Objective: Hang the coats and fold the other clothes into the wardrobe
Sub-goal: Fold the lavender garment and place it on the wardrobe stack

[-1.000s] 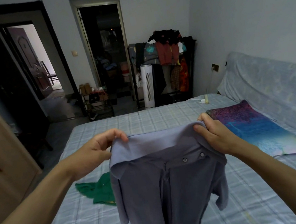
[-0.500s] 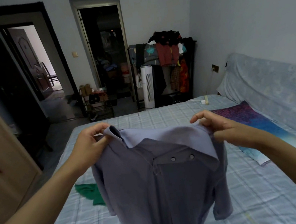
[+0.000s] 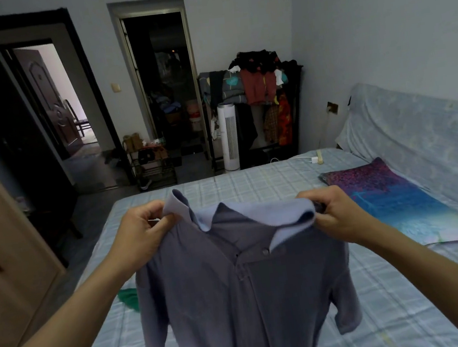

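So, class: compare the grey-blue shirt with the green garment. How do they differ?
The grey-blue shirt is held up by the left hand and right hand; the green garment lies crumpled on the bed. The shirt shows fully, with collar and buttons; the green garment is mostly hidden behind it. Both are unfolded.

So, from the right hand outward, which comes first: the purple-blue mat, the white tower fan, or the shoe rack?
From the right hand:
1. Purple-blue mat, just right of it on the bed.
2. White tower fan, past the bed's far edge.
3. Shoe rack, farther left by the doorway.
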### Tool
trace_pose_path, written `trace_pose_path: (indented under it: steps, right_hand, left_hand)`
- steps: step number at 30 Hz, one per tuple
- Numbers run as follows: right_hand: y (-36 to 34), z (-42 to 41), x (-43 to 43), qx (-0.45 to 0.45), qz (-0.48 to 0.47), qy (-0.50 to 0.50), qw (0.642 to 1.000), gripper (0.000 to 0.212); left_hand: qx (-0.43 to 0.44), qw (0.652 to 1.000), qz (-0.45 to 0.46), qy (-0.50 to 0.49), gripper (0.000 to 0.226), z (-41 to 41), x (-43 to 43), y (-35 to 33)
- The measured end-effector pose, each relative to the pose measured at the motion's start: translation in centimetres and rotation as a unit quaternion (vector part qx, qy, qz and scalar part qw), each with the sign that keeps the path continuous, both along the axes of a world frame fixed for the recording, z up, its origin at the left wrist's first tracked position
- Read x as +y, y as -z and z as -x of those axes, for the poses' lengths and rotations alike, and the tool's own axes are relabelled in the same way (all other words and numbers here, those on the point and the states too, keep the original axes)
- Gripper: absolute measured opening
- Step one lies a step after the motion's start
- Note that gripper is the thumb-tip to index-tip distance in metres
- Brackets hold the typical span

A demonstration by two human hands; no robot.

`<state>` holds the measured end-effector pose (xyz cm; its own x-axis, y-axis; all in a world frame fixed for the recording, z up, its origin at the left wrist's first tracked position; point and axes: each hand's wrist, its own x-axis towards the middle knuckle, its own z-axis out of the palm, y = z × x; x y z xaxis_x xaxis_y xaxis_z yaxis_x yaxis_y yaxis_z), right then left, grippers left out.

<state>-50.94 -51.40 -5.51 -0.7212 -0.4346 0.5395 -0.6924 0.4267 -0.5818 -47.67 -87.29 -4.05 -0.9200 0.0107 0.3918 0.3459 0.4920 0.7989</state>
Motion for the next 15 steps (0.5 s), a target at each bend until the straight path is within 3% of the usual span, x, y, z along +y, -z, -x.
trace_pose_path:
  steps: [4, 9, 15]
  right_hand:
    - [0.6, 0.0, -1.3, -0.064, 0.108, 0.061, 0.99, 0.046]
    - [0.9, 0.2, -3.0, -0.182, 0.247, 0.057, 0.95, 0.037]
    - [1.0, 2.4, -4.3, -0.161, 0.091, 0.215, 0.959, 0.039]
  left_hand:
    - [-0.022, 0.999, -0.006, 0.023, 0.025, -0.4, 0.3, 0.3]
    - [-0.058, 0.996, -0.067, 0.032, 0.032, -0.9, 1.2, 1.0]
    - [-0.082, 0.987, -0.017, -0.139, 0.041, 0.7, 1.4, 1.9]
